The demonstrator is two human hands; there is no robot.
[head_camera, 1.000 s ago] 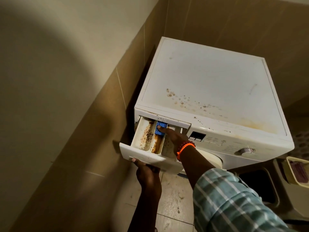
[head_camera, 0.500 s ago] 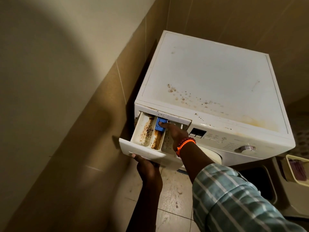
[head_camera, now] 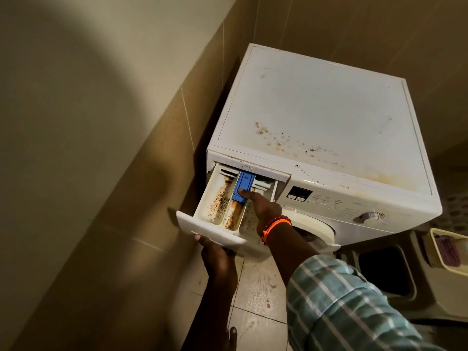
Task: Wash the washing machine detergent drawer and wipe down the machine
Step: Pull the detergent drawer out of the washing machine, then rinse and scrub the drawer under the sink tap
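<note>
A white washing machine (head_camera: 316, 102) stands in a tiled corner, its top speckled with brown stains. Its detergent drawer (head_camera: 202, 226) is pulled far out at the front left, and its compartments are caked with brown residue. A blue insert (head_camera: 245, 182) sits in the middle compartment. My left hand (head_camera: 215, 252) grips the drawer's front panel from below. My right hand (head_camera: 263, 209), with an orange bead bracelet at the wrist, reaches into the drawer, and one finger presses on the blue insert's near end.
A tiled wall (head_camera: 101, 173) runs close along the left of the machine. To the right, low down, stand a dark bin (head_camera: 385, 272) and a cream basket (head_camera: 448, 252) with something purple inside. Stained floor tiles (head_camera: 255, 295) lie below the drawer.
The drawer has slid further out of the machine, so more of the blue insert shows. My right finger stays on the insert and my left hand stays under the front panel.
</note>
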